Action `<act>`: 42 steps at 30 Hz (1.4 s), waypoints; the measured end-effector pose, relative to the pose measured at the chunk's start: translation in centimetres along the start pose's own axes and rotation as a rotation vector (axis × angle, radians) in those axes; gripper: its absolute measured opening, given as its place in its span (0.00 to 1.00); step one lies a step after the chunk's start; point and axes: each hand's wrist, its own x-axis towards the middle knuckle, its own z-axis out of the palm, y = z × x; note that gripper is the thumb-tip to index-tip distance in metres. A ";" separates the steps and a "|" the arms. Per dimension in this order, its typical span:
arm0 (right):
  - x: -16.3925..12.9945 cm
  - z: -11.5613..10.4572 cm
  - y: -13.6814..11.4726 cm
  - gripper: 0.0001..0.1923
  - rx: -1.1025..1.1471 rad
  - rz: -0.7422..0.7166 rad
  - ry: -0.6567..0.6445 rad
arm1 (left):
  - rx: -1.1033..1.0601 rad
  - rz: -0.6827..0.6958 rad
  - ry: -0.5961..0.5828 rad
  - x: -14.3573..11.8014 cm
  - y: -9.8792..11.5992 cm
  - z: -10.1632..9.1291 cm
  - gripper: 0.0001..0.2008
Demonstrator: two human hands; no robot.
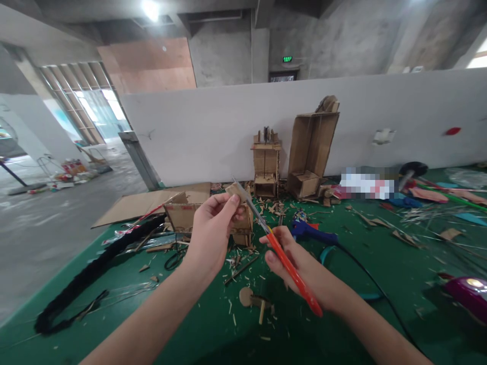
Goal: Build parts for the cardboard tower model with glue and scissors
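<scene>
My left hand point(213, 228) pinches a small piece of cardboard point(236, 191) between thumb and fingers, held up above the table. In my right hand point(292, 256) is a pair of scissors point(283, 263) with a long red handle; the rest of the handle is hidden by my fingers. Its narrow metal blade point(255, 210) points up and left, lying along the cardboard piece's right edge. Whether the blade cuts into the piece, I cannot tell. Behind my left hand stands a low cardboard box point(182, 215). Beneath my hands lie a round cardboard disc point(245, 296) and a short stick point(262, 312).
On the green table point(205, 329), cardboard scraps are scattered. A small cardboard stand point(266, 162) and a taller open cardboard box point(312, 147) stand against the white partition point(205, 126). A blue glue gun point(314, 233) trails a cable on the right. A black fuzzy strip point(95, 268) lies left.
</scene>
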 end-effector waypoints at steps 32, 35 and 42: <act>-0.6 0.4 -0.2 0.11 -0.371 -0.039 0.113 | 0.285 -0.010 -0.125 -0.1 0.0 -0.6 0.07; -0.3 0.5 -0.6 0.10 -0.484 0.013 0.156 | 0.294 -0.010 -0.126 -0.2 0.0 -0.6 0.07; -0.1 0.6 -0.3 0.14 -0.646 0.018 0.239 | 0.263 -0.024 -0.125 -0.4 0.5 -0.2 0.07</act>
